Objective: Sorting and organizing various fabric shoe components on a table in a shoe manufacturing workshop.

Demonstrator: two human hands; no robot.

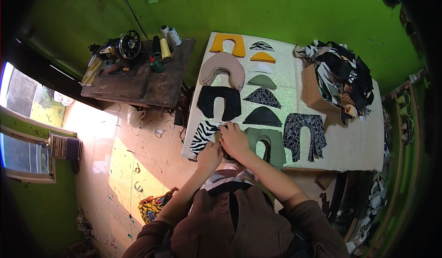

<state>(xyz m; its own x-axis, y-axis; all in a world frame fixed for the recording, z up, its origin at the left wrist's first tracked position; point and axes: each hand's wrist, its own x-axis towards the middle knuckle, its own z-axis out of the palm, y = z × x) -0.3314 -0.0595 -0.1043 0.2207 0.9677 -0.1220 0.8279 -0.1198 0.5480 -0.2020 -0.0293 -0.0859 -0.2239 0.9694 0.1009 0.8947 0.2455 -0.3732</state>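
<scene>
Zebra-print fabric pieces [201, 132] lie at the near left corner of the white table, under both of my hands. My left hand [211, 155] has its fingers closed on their near edge. Beside it, my right hand [235, 139] bends its fingers over their right side, the fingertips partly hidden. Just right of my hands is a stack of green U-shaped pieces [275, 140]. Farther away lie black patterned U-shaped pieces [207, 102] and black curved pieces [262, 116].
More cut pieces in beige [221, 61], yellow [215, 45] and dark line print [304, 122] cover the table [287, 96]. A cardboard box [313, 90] overflows with scraps at the right. A sewing machine [115, 50] and thread cones [174, 36] stand on a wooden table at left.
</scene>
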